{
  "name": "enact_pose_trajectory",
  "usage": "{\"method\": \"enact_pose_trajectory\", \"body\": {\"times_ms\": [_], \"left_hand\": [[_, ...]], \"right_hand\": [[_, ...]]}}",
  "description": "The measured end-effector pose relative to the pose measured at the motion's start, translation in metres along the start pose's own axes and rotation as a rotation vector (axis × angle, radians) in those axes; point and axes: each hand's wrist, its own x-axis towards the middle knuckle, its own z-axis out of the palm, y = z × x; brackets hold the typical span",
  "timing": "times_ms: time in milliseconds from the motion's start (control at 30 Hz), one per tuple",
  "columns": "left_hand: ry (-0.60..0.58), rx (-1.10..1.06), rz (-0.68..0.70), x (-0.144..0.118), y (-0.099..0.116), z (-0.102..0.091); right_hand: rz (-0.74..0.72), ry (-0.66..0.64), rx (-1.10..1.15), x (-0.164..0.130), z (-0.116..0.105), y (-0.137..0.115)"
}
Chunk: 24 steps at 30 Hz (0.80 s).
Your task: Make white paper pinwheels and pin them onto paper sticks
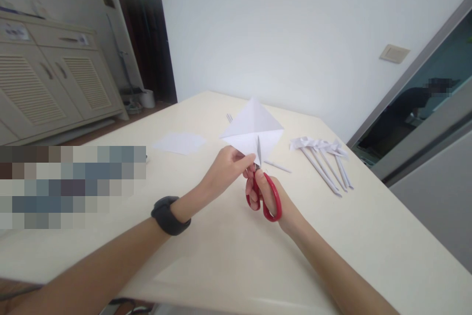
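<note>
Above the middle of the table, my left hand (234, 163) pinches the near corner of a creased white sheet of paper (250, 123), which is held up with one corner pointing away from me. My right hand (269, 192) grips a pair of scissors (273, 209) by the red handles, with thumb and fingers through the loops. The scissor blades point away from me and lie at the paper's near corner, close to my left fingertips. I cannot tell how far any cut runs into the paper. A black band sits on my left wrist.
Several white paper sticks with crumpled paper tops (320, 146) lie on the right of the table (221, 266). More white paper (180, 142) lies at the left. A thin paper stick (278, 166) rests behind my hands. Beyond the right opening, a person (405, 103) is visible.
</note>
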Motion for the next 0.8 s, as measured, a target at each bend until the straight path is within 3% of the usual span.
{"method": "enact_pose_trajectory", "body": {"times_ms": [200,800], "left_hand": [[0.128,-0.043,0.026,0.0005,-0.0018,-0.0014],[0.016,-0.128,0.071,-0.0012,-0.006,0.0037]], "right_hand": [[0.003,-0.011,-0.021,-0.0015,0.0005,-0.0008],[0.021,-0.045,0.134,-0.0016,-0.0012,0.0017]]}}
